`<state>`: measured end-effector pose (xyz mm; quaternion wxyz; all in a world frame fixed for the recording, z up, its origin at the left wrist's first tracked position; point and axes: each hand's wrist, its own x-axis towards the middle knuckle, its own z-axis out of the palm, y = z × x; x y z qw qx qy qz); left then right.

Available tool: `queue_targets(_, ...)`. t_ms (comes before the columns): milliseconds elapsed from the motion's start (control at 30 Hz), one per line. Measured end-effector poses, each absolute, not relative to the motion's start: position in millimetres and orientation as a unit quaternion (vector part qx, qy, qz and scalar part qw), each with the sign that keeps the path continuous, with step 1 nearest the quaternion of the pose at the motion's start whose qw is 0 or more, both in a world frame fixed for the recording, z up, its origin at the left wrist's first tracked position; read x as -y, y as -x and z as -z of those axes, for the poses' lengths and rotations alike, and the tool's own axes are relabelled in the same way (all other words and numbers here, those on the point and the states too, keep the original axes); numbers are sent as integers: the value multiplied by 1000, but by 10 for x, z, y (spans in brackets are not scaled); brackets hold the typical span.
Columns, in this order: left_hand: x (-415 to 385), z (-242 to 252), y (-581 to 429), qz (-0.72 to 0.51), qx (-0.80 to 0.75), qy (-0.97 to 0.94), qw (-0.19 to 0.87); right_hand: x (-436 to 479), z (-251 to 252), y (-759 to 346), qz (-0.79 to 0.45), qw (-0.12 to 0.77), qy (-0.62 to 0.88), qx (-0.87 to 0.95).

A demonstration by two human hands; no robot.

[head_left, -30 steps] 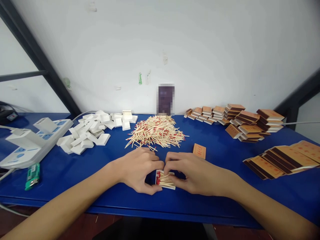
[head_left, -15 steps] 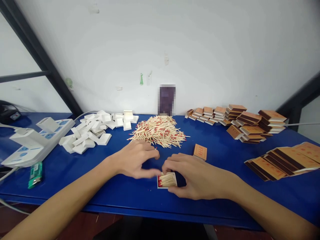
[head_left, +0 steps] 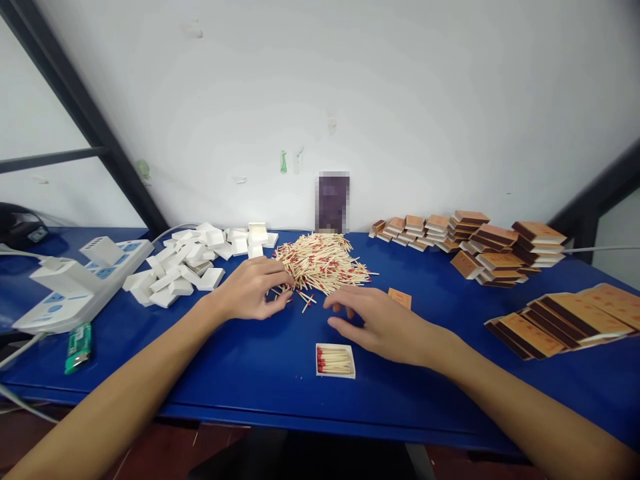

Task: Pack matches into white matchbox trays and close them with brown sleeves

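A small white tray (head_left: 335,361) half filled with red-tipped matches lies on the blue table (head_left: 260,373) near its front edge. Nobody touches it. My left hand (head_left: 253,289) rests at the near left edge of the big heap of loose matches (head_left: 323,262), fingers curled onto a few sticks there. My right hand (head_left: 374,316) hovers palm down between the tray and the heap, fingers spread and holding nothing. An orange matchbox sleeve (head_left: 400,297) lies just beyond my right hand.
White empty trays (head_left: 185,267) are heaped at the left. A white power strip (head_left: 75,280) and a green lighter (head_left: 78,345) lie further left. Filled orange matchboxes (head_left: 480,247) are stacked at the back right, flat sleeves (head_left: 560,320) at the right.
Both hands have let go of the match tray and moved away from me toward the heap. The left hand reached the heap's edge. The tray stays in place.
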<state>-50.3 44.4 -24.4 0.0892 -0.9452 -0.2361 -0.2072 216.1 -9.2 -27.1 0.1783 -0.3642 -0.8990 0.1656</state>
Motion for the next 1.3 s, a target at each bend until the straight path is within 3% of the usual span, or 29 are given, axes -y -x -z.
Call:
queue_targets(333, -412, 254, 437, 153, 251, 952, 90, -197, 465, -1670, -63, 175, 438, 880)
queue_targets(767, -322, 317, 319, 120, 246, 960, 64, -126, 497, -1884, -168, 205, 410, 873)
queue_targets(1067, -235, 380, 173, 140, 215, 965, 46, 18, 404, -2033, -337, 242, 399, 818)
queue_targets(1300, -355, 402, 280, 247, 246, 937, -27, -21, 370, -2046, -259, 346, 430, 793)
